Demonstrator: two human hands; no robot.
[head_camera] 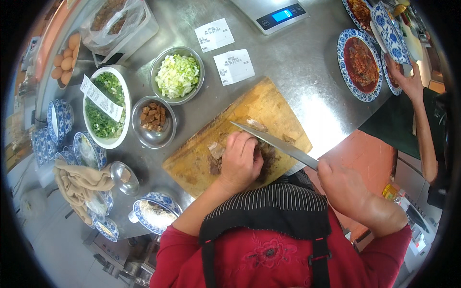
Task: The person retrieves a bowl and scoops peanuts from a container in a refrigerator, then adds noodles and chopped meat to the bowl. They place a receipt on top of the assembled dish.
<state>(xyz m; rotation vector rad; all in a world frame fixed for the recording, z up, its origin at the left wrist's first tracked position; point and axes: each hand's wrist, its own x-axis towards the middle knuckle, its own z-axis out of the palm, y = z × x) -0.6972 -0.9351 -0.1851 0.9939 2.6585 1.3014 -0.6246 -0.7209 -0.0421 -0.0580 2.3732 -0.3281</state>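
Observation:
A worn wooden cutting board (pixel 284 108) lies at an angle before me. My left hand (pixel 239 156) rests on it, fingers curled down over what looks like a piece of cooked meat, mostly hidden beneath them. In my right hand (pixel 344 183) is the handle of a long kitchen knife (pixel 284 145). Its blade slants across the board beside my left fingertips, with the tip pointing to the upper left. One pale-edged meat slice (pixel 216 149) sits left of my left hand, and another slice (pixel 257 125) lies just beyond the blade.
Steel bowls hold diced brown meat (pixel 153 117) and chopped scallion (pixel 177 75). A white bowl of greens (pixel 106 104) carries a paper slip. Beyond the board are printed slips (pixel 234 67) and a digital scale (pixel 277 16). At right, a co-worker's hand (pixel 407 79) holds patterned dishware near filled plates (pixel 360 64).

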